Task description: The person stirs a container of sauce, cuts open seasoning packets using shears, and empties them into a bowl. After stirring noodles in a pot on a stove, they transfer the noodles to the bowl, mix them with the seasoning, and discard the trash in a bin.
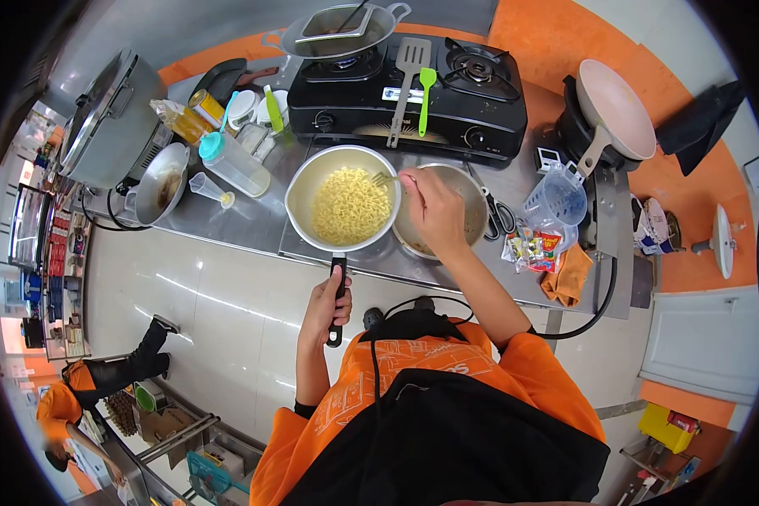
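My left hand [322, 305] is wrapped around the black handle [336, 334] of a light-coloured saucepan [298, 200], which is at the counter's front part. Yellow instant noodles [352, 211] lie in the pan. Between the fingers of my right hand [436, 209] is a metal fork [383, 179], its tines over the noodles near the pan's right side. Under my right forearm and hand stands a wide metal pan [474, 196] with a little liquid or residue in it, partly hidden. Scissors [503, 218] lie just right of that pan.
Behind the pans is a black two-burner gas stove [346, 118] with a slotted spatula [411, 63] and green brush [425, 101] on it. A squeeze bottle [236, 164] and metal wok [162, 181] stand left. Measuring jug [557, 198], seasoning packets [531, 246] and orange cloth [567, 277] sit right.
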{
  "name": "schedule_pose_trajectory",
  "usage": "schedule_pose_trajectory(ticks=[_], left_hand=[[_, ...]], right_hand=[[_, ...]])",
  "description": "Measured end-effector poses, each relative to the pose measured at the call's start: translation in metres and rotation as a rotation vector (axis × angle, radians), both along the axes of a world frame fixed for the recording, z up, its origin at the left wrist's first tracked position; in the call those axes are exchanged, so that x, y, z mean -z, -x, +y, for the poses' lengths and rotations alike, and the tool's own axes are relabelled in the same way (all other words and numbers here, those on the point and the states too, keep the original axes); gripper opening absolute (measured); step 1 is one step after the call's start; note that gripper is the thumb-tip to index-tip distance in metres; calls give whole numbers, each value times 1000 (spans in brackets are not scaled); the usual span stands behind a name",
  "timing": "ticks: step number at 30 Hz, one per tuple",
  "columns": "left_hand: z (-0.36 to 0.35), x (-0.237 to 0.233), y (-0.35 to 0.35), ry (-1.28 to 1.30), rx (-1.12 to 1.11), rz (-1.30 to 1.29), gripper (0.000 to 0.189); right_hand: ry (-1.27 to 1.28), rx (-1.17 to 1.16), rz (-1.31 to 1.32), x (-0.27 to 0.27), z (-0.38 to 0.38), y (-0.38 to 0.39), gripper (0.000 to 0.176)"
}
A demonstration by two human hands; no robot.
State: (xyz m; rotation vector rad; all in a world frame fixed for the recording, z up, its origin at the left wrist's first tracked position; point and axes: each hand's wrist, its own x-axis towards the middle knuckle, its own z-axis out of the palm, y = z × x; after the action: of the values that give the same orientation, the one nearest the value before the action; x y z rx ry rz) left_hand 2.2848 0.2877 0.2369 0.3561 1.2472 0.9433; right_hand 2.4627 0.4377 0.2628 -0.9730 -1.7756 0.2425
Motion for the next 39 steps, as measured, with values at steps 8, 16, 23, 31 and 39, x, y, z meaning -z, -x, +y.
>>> schedule_pose_trajectory(ticks=[8, 16, 23, 31, 39], left_hand=[[-19, -7, -3, 21, 11, 96, 58], [-27, -6, 3, -35, -30, -23, 63], [-32, -6, 5, -95, -51, -29, 52], [-36, -8, 5, -71, -58, -2, 50], [-33, -13, 8, -50, -45, 37, 51]], right_hand=[[348, 38, 122, 6, -27, -4, 14], [445, -227, 377, 18, -48, 25, 19], [638, -390, 395, 11, -53, 40, 24], [681, -451, 510, 11, -45, 49, 25], [809, -393, 699, 12, -34, 44, 25]])
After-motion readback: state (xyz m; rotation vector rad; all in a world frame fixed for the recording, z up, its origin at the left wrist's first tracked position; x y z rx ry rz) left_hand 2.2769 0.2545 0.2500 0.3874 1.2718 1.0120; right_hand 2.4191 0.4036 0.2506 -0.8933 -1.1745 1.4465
